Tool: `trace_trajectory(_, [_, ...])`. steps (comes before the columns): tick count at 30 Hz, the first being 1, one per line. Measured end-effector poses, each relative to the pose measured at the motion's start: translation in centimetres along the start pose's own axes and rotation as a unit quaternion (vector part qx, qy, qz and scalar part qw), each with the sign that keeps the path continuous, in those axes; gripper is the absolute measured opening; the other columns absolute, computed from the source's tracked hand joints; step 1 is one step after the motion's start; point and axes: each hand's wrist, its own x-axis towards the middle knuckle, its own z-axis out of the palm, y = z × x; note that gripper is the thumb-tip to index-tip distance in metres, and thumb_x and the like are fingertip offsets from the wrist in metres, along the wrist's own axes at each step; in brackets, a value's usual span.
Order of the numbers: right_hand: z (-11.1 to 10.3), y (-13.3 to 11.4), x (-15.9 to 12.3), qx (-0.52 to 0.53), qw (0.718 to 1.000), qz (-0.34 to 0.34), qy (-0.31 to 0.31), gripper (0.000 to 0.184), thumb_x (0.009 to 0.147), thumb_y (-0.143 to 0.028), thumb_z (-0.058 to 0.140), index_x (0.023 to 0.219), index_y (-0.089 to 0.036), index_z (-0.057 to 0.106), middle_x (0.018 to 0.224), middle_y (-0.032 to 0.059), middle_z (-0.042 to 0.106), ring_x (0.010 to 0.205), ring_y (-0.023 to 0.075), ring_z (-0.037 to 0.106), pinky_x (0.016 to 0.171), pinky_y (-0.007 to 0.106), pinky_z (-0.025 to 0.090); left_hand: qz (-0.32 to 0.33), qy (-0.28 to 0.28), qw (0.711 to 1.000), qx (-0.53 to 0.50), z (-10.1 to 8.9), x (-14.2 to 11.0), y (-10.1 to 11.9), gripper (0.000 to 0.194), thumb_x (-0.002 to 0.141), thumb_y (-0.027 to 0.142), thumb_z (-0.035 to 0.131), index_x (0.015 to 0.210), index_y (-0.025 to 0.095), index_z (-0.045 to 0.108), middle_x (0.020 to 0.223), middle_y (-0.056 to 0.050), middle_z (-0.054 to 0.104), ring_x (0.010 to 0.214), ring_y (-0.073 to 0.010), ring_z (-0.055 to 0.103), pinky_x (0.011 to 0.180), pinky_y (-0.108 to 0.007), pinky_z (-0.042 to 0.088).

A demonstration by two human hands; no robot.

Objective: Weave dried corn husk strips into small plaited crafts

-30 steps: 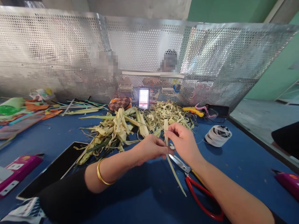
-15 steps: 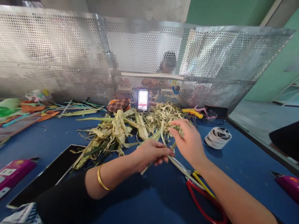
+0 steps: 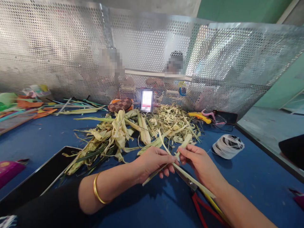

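Observation:
Pale corn husk strips [image 3: 193, 180] cross between my hands over the blue table. My left hand [image 3: 155, 163], with a gold bangle on its wrist, pinches them near their crossing. At the upper right, the thumb and fingers of my right hand [image 3: 198, 161] are closed on a short, wider husk end [image 3: 186, 142]. Beneath the strips and my right forearm lie scissors [image 3: 198, 205] with red and yellow handles, partly hidden. A heap of dried corn husks [image 3: 121, 129] lies just beyond my left hand. Shredded husk [image 3: 169, 118] is piled further back.
White thread on a spool [image 3: 228, 146] stands to the right. A lit phone [image 3: 147, 100] leans at a perforated metal screen [image 3: 147, 34], with people behind it. A black tray [image 3: 40, 174] lies left. Yellow-handled tool [image 3: 199, 117] and glasses [image 3: 219, 120] sit back right.
My right hand let go of the upright strip, opened, then closed on another husk end. The first strip has swung right across the scissors and my right wrist. My left hand keeps its pinch.

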Motion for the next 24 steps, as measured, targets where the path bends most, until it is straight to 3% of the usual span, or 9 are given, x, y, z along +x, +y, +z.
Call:
trace_trajectory(3, [-1.0, -0.2, 0.2, -0.043, 0.998, -0.027, 0.022, 0.037, 0.068, -0.051, 0.066, 0.059, -0.016, 0.058, 0.056, 0.0014, 0.057, 0.054, 0.0152, 0.053, 0.058, 0.03, 0.044, 0.005, 0.011, 1.0, -0.01, 0.0, -0.1, 0.1, 0.021, 0.068, 0.032, 0.068, 0.067, 0.012, 0.069, 0.056, -0.001, 0.061, 0.044, -0.0062, 0.05, 0.042, -0.018, 0.036])
trace_trajectory(5, [-1.8, -0.6, 0.1, -0.142, 0.981, -0.103, 0.085, 0.034, 0.076, -0.05, 0.058, 0.072, -0.017, 0.063, 0.067, 0.005, 0.064, 0.064, 0.0196, 0.059, 0.063, 0.033, 0.046, 0.007, 0.023, 0.999, -0.029, -0.1, -0.1, 0.3, 0.022, 0.07, 0.033, 0.067, 0.071, 0.011, 0.069, 0.056, -0.001, 0.061, 0.046, -0.0064, 0.051, 0.044, -0.018, 0.037])
trace_trajectory(6, [-2.1, -0.9, 0.0, -0.209, 0.955, -0.163, 0.131, 0.032, 0.08, -0.048, 0.054, 0.08, -0.018, 0.065, 0.075, 0.0066, 0.067, 0.071, 0.0215, 0.061, 0.066, 0.034, 0.046, 0.007, 0.029, 0.999, -0.043, -0.1, -0.1, 0.4, 0.023, 0.071, 0.033, 0.067, 0.073, 0.011, 0.07, 0.058, -0.002, 0.062, 0.047, -0.0067, 0.052, 0.045, -0.018, 0.039])
trace_trajectory(8, [-2.5, -1.5, -0.5, -0.348, 0.865, -0.301, 0.198, 0.027, 0.086, -0.043, 0.05, 0.09, -0.02, 0.065, 0.089, 0.008, 0.069, 0.083, 0.0231, 0.061, 0.073, 0.036, 0.044, 0.006, 0.038, 0.996, -0.076, -0.2, -0.1, 0.6, 0.025, 0.075, 0.035, 0.064, 0.077, 0.01, 0.069, 0.062, -0.003, 0.064, 0.051, -0.0081, 0.055, 0.049, -0.019, 0.042])
trace_trajectory(10, [-2.3, -1.9, -1.1, -0.454, 0.783, -0.397, 0.149, 0.024, 0.089, -0.039, 0.049, 0.091, -0.02, 0.064, 0.09, 0.0078, 0.069, 0.085, 0.0227, 0.061, 0.08, 0.038, 0.041, 0.008, 0.045, 0.994, -0.102, -0.4, -0.1, 0.7, 0.025, 0.076, 0.035, 0.063, 0.076, 0.01, 0.068, 0.066, -0.004, 0.065, 0.054, -0.0093, 0.057, 0.051, -0.021, 0.044])
trace_trajectory(12, [-1.9, -1.8, -1.4, -0.508, 0.746, -0.426, 0.061, 0.023, 0.091, -0.037, 0.047, 0.09, -0.02, 0.063, 0.085, 0.0059, 0.069, 0.079, 0.0203, 0.062, 0.086, 0.04, 0.038, 0.014, 0.052, 0.993, -0.103, -0.4, 0.0, 0.8, 0.023, 0.074, 0.033, 0.066, 0.07, 0.01, 0.065, 0.063, -0.004, 0.064, 0.054, -0.0093, 0.057, 0.051, -0.02, 0.044])
trace_trajectory(14, [-1.4, -1.5, -1.5, -0.528, 0.737, -0.422, -0.002, 0.024, 0.094, -0.034, 0.044, 0.087, -0.02, 0.061, 0.078, 0.0029, 0.068, 0.071, 0.017, 0.061, 0.092, 0.041, 0.034, 0.023, 0.061, 0.994, -0.086, -0.4, 0.0, 0.9, 0.022, 0.069, 0.031, 0.071, 0.065, 0.011, 0.063, 0.058, -0.001, 0.061, 0.051, -0.0082, 0.054, 0.049, -0.019, 0.043])
trace_trajectory(17, [-1.2, -1.1, -1.4, -0.54, 0.73, -0.418, -0.04, 0.029, 0.096, -0.027, 0.039, 0.076, -0.02, 0.059, 0.066, -0.0004, 0.064, 0.063, 0.0139, 0.058, 0.093, 0.039, 0.031, 0.026, 0.069, 0.996, -0.057, -0.3, -0.1, 0.8, 0.024, 0.065, 0.032, 0.074, 0.061, 0.012, 0.061, 0.052, 0.001, 0.057, 0.047, -0.0072, 0.05, 0.046, -0.019, 0.04])
trace_trajectory(24, [-1.4, -0.8, -1.1, -0.537, 0.748, -0.389, -0.002, 0.031, 0.094, -0.024, 0.041, 0.068, -0.02, 0.057, 0.059, -0.0016, 0.059, 0.058, 0.0132, 0.052, 0.079, 0.034, 0.037, 0.002, 0.052, 0.998, -0.021, -0.6, -0.1, 0.7, 0.023, 0.062, 0.033, 0.073, 0.062, 0.011, 0.066, 0.052, -0.001, 0.059, 0.047, -0.0089, 0.052, 0.047, -0.021, 0.04])
